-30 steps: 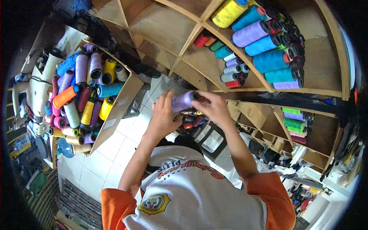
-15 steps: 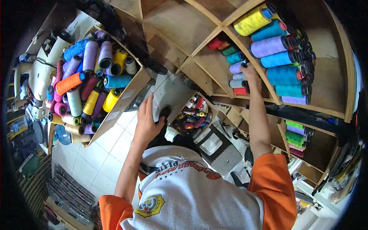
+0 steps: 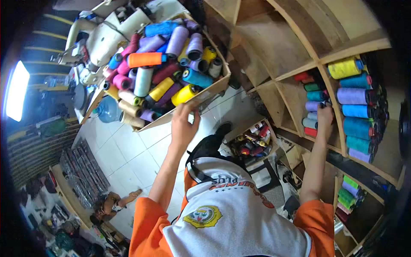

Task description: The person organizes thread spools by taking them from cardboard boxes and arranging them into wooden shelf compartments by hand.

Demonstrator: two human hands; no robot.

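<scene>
My right hand point(image 3: 325, 116) reaches into a shelf compartment. Its fingers are closed at the dark end of a lavender thread spool point(image 3: 314, 106), and they partly hide it. Grey spools point(image 3: 310, 123), a red spool point(image 3: 310, 132) and green spools point(image 3: 312, 87) lie stacked around it. At the near rim of a cardboard box point(image 3: 209, 91), my left hand point(image 3: 184, 126) has its thumb apart from its fingers and holds nothing. A yellow spool point(image 3: 185, 95) lies just beyond those fingertips, among many mixed spools such as an orange one point(image 3: 145, 59).
The neighbouring compartment holds yellow, teal, blue and lavender spools point(image 3: 354, 96). Below it, a lower shelf holds green and pink spools point(image 3: 347, 195). A smaller box of dark spools point(image 3: 252, 141) stands on the floor. A person point(image 3: 113, 204) is at lower left.
The view has swung left, so the shelf and box sit further right. My left hand has come up to the box rim. My right hand stays at the same shelf compartment.
</scene>
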